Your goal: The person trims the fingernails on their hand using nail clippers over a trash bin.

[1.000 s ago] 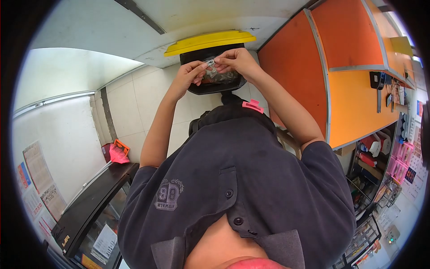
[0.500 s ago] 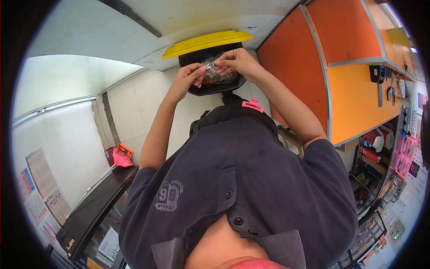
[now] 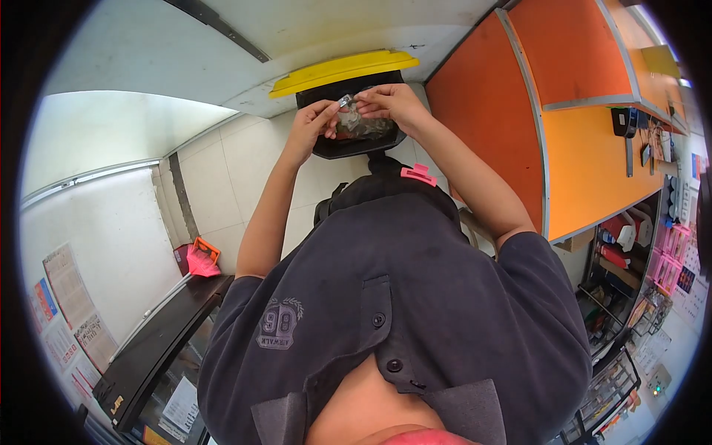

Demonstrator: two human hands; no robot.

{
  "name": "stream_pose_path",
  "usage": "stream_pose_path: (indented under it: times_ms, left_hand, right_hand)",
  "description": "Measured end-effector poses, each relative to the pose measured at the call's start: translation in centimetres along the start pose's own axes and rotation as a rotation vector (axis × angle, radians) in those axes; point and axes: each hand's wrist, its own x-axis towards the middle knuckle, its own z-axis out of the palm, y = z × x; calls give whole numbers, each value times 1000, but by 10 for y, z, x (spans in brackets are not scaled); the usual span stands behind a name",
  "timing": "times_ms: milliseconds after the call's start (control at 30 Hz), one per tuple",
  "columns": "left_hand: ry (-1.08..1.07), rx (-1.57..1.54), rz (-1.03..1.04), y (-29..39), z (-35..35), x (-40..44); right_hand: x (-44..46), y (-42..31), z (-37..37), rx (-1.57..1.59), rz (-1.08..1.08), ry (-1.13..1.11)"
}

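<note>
Over a black bin (image 3: 341, 147) with a raised yellow lid (image 3: 345, 72), both of my hands are held close together. My left hand (image 3: 315, 122) pinches a small shiny silver item (image 3: 345, 101) between thumb and fingertips. Just right of that item, my right hand (image 3: 389, 102) has its thumb and forefinger pressed together; what they hold, if anything, is too small to name. Inside the bin below lies crumpled clear plastic (image 3: 363, 126).
An orange cabinet (image 3: 482, 111) stands to the right, beside shelves of supplies. At the lower left is a dark cabinet (image 3: 159, 326) with a pink and orange item (image 3: 202, 258) near its far end. Pale floor tiles (image 3: 248, 159) show left of the bin.
My hands have drawn slightly apart, and the silver item now tilts upward in my left hand, away from my right fingertips. The head view has shifted a little since the earliest frame.
</note>
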Motion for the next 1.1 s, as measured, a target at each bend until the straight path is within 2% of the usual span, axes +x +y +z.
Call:
stream_pose_path:
  times_ms: [100,200,300,400,500,600,800,900,1100]
  left_hand:
    - [78,93,-31,-4,-6,7]
    - [256,1209,270,-20,-13,13]
    - [334,1131,246,-29,-13,15]
    - [397,1084,311,-32,-13,14]
    - [416,937,249,-30,-12,10]
    - [370,645,158,-27,-9,4]
    - [287,228,194,27,23,-28]
    - [244,128,218,57,41,-46]
    - [192,142,302,85,65,-66]
  right_hand:
    - [3,9,-7,-7,-91,113]
    - [-2,14,-10,48,-170,184]
    - [-8,18,-12,49,-206,234]
    - [-17,18,-11,52,-210,232]
    - [-24,16,-8,75,-229,186]
    - [-38,2,2,205,-233,90]
    - [-75,-32,23,382,-254,-136]
    - [-88,-44,31,415,-228,-246]
    - [-99,-49,40,496,-137,-211]
